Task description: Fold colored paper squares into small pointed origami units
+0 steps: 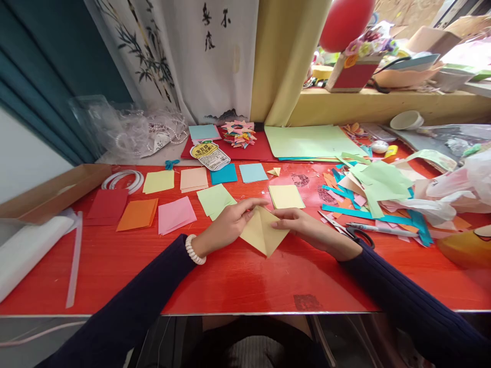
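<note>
Though creased, yellow paper between both hands

I'm losing parts of the folded paper behind the left hand and right hand, the view's top edge is cropping the red balloon, tiny print on the label is escaping me

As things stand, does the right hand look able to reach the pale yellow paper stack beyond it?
Probably yes: the paper stack lies close to the right hand, its top uncovered, but that hand, holding the folded sheet, may need freeing.
</note>
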A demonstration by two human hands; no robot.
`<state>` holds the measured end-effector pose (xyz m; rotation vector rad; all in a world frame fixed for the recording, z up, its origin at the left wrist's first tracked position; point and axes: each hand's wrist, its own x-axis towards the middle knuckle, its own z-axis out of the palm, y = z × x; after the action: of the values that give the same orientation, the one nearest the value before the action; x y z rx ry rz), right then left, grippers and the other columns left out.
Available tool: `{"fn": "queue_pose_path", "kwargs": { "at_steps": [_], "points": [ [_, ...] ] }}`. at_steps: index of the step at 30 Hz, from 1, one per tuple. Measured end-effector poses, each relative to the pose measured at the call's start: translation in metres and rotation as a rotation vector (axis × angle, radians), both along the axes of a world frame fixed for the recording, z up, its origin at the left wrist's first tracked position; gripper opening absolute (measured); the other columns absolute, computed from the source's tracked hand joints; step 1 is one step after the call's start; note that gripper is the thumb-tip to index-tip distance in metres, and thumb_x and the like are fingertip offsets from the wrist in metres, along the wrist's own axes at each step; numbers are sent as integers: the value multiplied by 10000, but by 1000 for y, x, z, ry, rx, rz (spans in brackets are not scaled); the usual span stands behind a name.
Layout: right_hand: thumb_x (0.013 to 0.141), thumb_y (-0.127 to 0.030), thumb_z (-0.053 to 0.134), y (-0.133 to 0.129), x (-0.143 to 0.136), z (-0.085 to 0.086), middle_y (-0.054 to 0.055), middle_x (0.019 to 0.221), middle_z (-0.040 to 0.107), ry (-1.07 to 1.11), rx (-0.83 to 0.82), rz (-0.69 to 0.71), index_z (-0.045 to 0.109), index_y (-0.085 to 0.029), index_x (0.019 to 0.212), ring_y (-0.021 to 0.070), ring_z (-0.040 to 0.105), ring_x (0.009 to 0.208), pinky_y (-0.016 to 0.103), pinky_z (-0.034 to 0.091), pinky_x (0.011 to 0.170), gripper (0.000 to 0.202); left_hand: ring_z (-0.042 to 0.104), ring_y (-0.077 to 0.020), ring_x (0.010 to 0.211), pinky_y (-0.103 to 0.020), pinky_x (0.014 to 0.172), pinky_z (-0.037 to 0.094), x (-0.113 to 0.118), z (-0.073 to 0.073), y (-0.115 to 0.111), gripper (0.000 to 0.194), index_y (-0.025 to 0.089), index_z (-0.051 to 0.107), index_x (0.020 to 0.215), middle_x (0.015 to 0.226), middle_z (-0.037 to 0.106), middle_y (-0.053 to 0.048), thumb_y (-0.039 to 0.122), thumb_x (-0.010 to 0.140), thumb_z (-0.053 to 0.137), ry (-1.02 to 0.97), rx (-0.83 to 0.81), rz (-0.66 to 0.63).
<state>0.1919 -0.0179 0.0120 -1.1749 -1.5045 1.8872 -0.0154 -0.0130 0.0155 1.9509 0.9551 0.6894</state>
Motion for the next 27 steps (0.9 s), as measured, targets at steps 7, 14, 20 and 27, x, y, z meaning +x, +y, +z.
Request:
{"fn": "queue_pose_path", "kwargs": {
  "at_steps": [7, 14, 20, 27],
  "points": [
    [772, -311, 619, 2, 1, -3, 41, 888, 661, 0, -25, -18, 674, -180, 917, 166, 587, 812, 278, 428, 710, 204, 352, -211, 1235, -405, 1032, 316, 5, -11, -2, 361, 208, 403, 1285, 1370, 381, -88, 184, 930, 342, 217, 525, -87],
    [774, -310, 623, 6, 2, -6, 67, 1035, 632, 182, -33, -306, 622, -190, 1009, 163, 601, 859, 274, 479, 736, 264, 314, -268, 1284, -499, 1076, 198, -5, -11, 2, 327, 210, 535, 1138, 1402, 399, -71, 401, 876, 494, 426, 971, -143],
    [737, -243, 657, 6, -1, -6, 54, 1082, 621, 230, -68, -274, 601, -199, 1008, 150, 606, 875, 260, 494, 761, 280, 510, -187, 1139, -397, 1010, 367, -6, -17, 4, 214, 160, 561, 1052, 1202, 591, -80, 91, 889, 441, 309, 1064, -115],
    [744, -264, 652, 6, -5, -11, 45, 1010, 647, 189, 29, -249, 630, -201, 1001, 140, 611, 853, 267, 495, 769, 266, 528, -183, 1051, -347, 904, 456, -1, -13, 1, 112, 165, 583, 898, 1121, 575, -88, 187, 886, 474, 132, 730, -29]
  ]
}}
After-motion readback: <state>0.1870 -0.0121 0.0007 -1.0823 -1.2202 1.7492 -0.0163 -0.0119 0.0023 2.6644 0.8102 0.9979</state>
